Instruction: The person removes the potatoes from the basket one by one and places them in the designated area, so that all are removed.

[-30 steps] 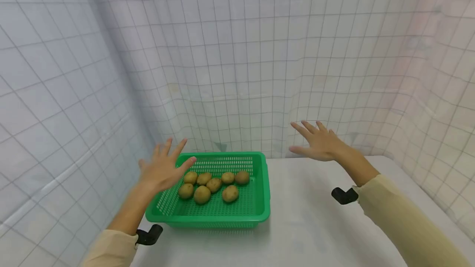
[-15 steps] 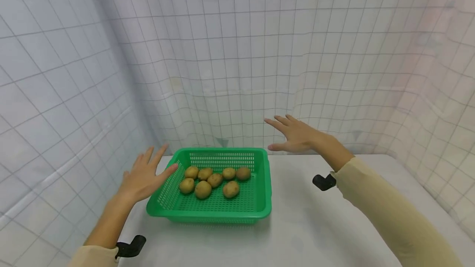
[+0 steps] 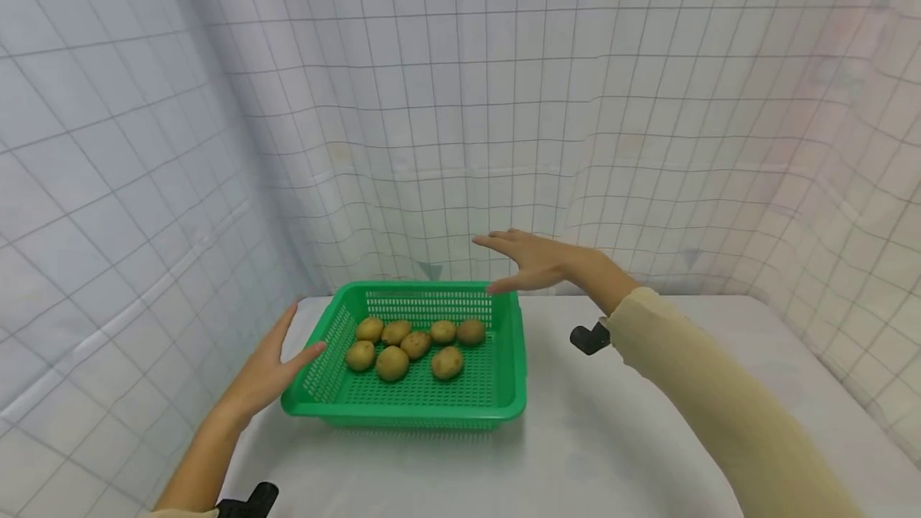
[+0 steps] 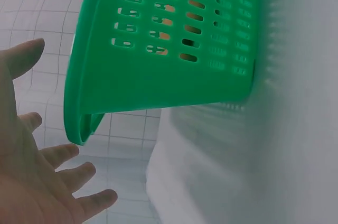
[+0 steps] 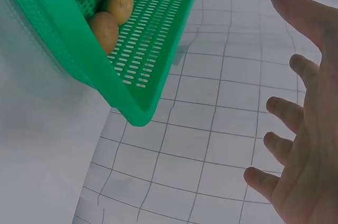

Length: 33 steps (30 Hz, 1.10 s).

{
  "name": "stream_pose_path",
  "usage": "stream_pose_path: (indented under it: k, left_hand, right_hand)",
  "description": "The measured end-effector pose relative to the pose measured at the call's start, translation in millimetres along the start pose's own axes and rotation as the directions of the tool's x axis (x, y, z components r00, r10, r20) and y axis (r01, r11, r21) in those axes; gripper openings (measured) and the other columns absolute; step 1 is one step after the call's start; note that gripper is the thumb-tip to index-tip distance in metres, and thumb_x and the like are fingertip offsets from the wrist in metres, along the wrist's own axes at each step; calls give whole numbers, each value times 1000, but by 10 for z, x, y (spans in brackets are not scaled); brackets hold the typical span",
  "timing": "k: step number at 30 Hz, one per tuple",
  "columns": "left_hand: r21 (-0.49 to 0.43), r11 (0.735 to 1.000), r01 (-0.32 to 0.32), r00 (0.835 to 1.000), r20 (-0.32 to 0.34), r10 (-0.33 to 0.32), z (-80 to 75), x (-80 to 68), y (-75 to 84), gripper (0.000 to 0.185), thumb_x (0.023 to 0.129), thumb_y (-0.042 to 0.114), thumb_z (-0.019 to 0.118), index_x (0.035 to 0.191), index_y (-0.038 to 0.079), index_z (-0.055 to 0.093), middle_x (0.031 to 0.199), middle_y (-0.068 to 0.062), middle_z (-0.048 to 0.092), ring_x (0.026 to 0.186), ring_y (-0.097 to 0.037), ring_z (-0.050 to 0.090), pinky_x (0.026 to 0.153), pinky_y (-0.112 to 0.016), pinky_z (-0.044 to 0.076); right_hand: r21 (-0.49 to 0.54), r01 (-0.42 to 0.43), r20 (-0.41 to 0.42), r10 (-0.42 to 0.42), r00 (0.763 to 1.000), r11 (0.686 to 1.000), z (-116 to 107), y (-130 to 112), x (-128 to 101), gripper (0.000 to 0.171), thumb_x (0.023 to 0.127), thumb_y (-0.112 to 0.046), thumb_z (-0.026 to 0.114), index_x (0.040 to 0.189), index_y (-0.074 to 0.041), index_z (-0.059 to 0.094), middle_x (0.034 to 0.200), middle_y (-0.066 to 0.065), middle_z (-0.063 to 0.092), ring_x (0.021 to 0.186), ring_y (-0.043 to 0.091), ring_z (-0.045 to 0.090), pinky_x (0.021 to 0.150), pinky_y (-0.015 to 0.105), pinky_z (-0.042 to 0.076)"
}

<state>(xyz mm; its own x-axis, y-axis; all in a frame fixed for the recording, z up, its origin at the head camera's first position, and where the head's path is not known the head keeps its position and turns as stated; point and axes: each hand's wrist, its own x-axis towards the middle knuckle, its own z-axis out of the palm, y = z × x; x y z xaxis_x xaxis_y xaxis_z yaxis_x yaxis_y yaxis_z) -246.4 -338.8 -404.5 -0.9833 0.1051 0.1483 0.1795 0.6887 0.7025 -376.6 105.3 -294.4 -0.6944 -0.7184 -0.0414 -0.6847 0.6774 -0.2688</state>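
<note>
A green plastic basket (image 3: 403, 412) with slotted walls stands on the white table, several potatoes (image 3: 392, 364) lying loose on its floor. My left hand (image 3: 262, 370) is at the basket's left side, thumb and fingers spread. In the left wrist view that hand's fingertips (image 4: 60, 152) come close to the basket's rim (image 4: 76, 102). Over the back right corner of the basket hovers my right hand (image 3: 536, 260), its fingers stretched out to the left. The right wrist view has the right hand (image 5: 311, 129) apart from the rim, holding nothing.
White sheeting with a grid pattern (image 3: 460, 118) hangs behind the table and along both sides. The white tabletop (image 3: 619, 422) extends right of the basket and in front of it. A black camera mount (image 3: 590, 338) sits at the right wrist.
My right hand has moved left, from beside the basket to over its back right corner. The left hand has moved left and down, off the potatoes to the basket's left side.
</note>
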Motion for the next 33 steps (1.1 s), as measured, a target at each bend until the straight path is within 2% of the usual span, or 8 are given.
stream_pose_path:
  k: [4,8,11,15,18,22,26,33]
  left_hand:
    - [-104,991,82,996,42,-78,18,-51,-85,100,103,41,65,166,21,-11,165,-33,6,145,-62,14,103,-81,23]
    - [-242,964,113,992,73,-98,14,-63,-210,98,104,30,66,166,11,-7,165,-33,8,146,-59,15,109,-74,25]
    - [-373,922,106,993,83,-81,17,-52,-331,87,106,24,62,165,3,1,165,-30,15,148,-47,24,112,-49,37]
    - [-520,851,75,996,87,-34,55,-35,-473,72,109,16,55,161,-9,11,160,-26,25,135,-12,43,97,-17,43]
    - [-609,792,42,996,88,15,100,-21,-541,66,110,11,53,157,-16,15,152,-11,41,121,0,53,92,-18,48]
    - [-688,726,19,994,93,61,146,-10,-587,64,109,6,52,155,-19,15,137,11,56,116,-6,60,89,-24,54]
    - [-721,693,1,992,91,93,172,-21,-616,64,110,4,50,154,-20,11,137,14,56,117,-8,60,89,-25,55]
    - [-765,644,-25,984,95,152,220,-24,-669,61,111,3,45,155,-18,8,142,11,55,118,-10,62,89,-26,55]
  right_hand:
    - [26,14,30,-14,999,1000,55,-4,131,92,95,-64,61,168,-26,18,170,7,18,155,30,14,120,61,17]
    - [70,27,58,-31,998,997,102,-44,266,92,95,-64,61,167,-25,18,170,3,19,155,27,15,120,58,18]
    - [91,37,82,-44,996,995,154,-85,360,92,95,-66,59,167,-26,18,170,2,20,155,26,17,121,55,19]
    - [110,55,107,-67,992,992,237,-137,478,92,94,-69,58,167,-29,19,169,-1,22,154,23,20,121,52,20]
    - [136,58,128,-75,989,989,303,-177,558,92,94,-68,59,167,-28,21,169,-1,23,154,23,21,121,52,21]
    - [140,61,162,-84,983,988,409,-237,649,89,95,-64,63,166,-27,24,168,0,25,154,25,22,121,53,20]
    - [154,76,205,-108,973,985,509,-286,712,87,96,-57,67,166,-25,26,168,2,26,154,26,22,121,53,20]
    - [171,88,244,-129,961,981,696,-261,771,86,94,-60,68,164,-27,31,167,1,29,152,28,26,119,55,24]
